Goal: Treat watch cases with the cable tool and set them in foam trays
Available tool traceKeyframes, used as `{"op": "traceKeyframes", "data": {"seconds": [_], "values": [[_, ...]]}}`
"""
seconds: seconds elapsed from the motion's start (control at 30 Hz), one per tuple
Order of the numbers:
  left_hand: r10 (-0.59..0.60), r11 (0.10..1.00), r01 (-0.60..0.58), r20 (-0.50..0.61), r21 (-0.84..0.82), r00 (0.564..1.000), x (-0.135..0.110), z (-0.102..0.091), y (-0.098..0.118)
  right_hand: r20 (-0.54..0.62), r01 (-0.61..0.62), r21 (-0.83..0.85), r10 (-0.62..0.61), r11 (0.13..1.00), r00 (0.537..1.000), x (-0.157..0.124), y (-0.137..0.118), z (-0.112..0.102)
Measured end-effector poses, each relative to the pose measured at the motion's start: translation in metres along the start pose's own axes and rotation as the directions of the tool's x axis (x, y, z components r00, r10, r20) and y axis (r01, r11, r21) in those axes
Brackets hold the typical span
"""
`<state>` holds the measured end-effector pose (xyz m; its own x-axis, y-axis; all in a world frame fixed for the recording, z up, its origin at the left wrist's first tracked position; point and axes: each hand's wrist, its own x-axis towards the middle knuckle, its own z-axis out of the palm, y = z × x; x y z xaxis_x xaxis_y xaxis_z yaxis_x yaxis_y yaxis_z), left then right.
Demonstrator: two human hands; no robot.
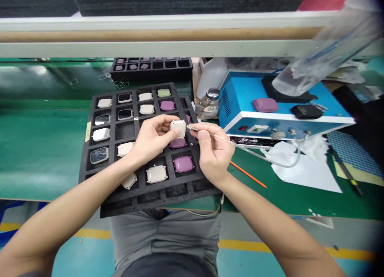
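Observation:
My left hand pinches a cream smartwatch case and holds it up over a black foam tray. In my right hand is a slim dispensing pen on a clear tube; its tip is close to the case's right edge, and I cannot tell whether they touch. Below my hands, the tray's compartments hold several watch cases, among them a purple case, a cream case and a green case. Some cases show dark glass faces. My left forearm hides part of the tray.
To the right stands a blue control box carrying a purple case and a clear cup. Beside it is a glass bottle. White tissue and an orange stick lie nearby. A shelf edge crosses above.

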<state>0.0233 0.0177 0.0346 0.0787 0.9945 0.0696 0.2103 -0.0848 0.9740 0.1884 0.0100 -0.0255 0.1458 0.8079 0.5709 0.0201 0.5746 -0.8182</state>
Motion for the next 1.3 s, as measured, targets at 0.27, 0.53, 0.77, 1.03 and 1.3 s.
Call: {"op": "traceKeyframes", "data": {"seconds": [0.27, 0.53, 0.77, 1.03, 1.3], "values": [[-0.013, 0.999, 0.009, -0.081, -0.044, 0.997, -0.0035, 0.0045, 0.0, 0.054, 0.031, 0.015, -0.031, 0.999, 0.998, 0.0004, 0.0004, -0.0017], [-0.008, 0.995, 0.001, -0.074, -0.097, 0.997, -0.0048, 0.0061, -0.0018, 0.066, 0.044, -0.004, -0.044, 0.999, 0.997, 0.0008, -0.0002, -0.0025], [0.023, 0.997, -0.028, -0.066, -0.077, 0.998, -0.0046, 0.0055, -0.0043, 0.069, 0.037, -0.04, -0.034, 0.999, 0.997, 0.0009, -0.0018, -0.0031], [0.045, 0.995, -0.05, -0.059, -0.082, 0.997, -0.0054, 0.0048, -0.0037, 0.049, 0.027, -0.021, -0.026, 0.999, 0.998, 0.0005, -0.0014, -0.0016], [0.043, 0.998, -0.046, -0.061, -0.039, 0.997, -0.0052, 0.0038, -0.0039, 0.057, 0.034, -0.023, -0.032, 0.999, 0.998, 0.001, -0.001, -0.0009]]}}
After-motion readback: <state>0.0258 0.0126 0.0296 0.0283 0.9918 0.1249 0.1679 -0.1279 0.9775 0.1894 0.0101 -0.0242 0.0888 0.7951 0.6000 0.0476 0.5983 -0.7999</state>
